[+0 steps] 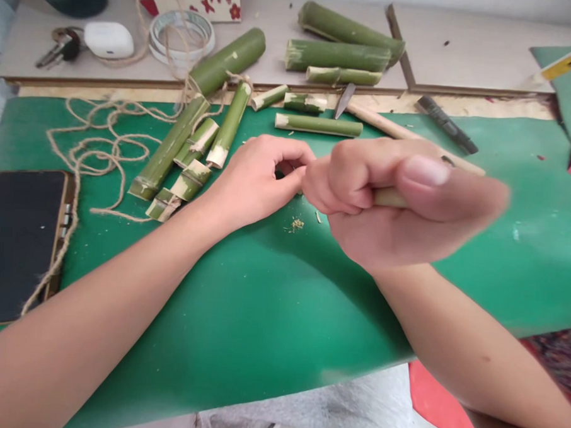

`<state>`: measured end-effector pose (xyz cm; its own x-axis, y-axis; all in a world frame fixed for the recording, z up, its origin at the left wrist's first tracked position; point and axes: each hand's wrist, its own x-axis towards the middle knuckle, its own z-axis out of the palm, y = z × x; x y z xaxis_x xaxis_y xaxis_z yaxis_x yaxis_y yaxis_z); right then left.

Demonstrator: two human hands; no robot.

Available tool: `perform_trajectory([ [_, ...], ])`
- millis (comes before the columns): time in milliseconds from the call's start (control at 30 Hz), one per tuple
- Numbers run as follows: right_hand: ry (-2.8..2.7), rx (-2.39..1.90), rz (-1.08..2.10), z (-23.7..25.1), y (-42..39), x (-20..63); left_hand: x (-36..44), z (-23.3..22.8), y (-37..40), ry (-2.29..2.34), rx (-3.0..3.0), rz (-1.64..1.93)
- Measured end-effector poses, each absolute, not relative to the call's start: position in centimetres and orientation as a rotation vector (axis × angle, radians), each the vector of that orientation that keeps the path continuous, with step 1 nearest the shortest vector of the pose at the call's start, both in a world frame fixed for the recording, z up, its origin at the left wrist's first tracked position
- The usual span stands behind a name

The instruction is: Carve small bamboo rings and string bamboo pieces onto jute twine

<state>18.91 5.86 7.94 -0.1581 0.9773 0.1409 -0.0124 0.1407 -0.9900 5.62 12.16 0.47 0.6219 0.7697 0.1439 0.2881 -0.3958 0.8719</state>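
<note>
I see my right hand (399, 206) raised close to the camera and blurred, its fingers curled tight around a pale, thin bamboo stick (389, 197), thumb pressed along the top. My left hand (258, 178) rests on the green cutting mat (262, 314) that covers the bench, fingers bent inward and pinching something small and dark at the stick's far end; what it is I cannot tell. Just below the left hand on the mat lie a few pale shavings (295, 224). Left of that hand sits a row of green bamboo tubes bound with twine (188, 153), and loose beige twine (103, 149) coils further left beside a black phone (19, 243). Beyond the hand lies a short green bamboo length (318, 124), with a small knife (343, 100) just behind it.
</note>
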Motion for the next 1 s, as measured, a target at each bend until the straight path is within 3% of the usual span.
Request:
perform_trajectory([
  [267, -1.338, -0.962, 1.307, 7.2, 5.6, 19.9, 5.7, 0.5, 12.2, 0.835, 1.999, 0.716],
  [1000, -1.290, -1.146, 1.178, 9.2, 5.7, 19.2, 5.8, 0.6, 12.2, 0.879, 1.935, 0.689],
])
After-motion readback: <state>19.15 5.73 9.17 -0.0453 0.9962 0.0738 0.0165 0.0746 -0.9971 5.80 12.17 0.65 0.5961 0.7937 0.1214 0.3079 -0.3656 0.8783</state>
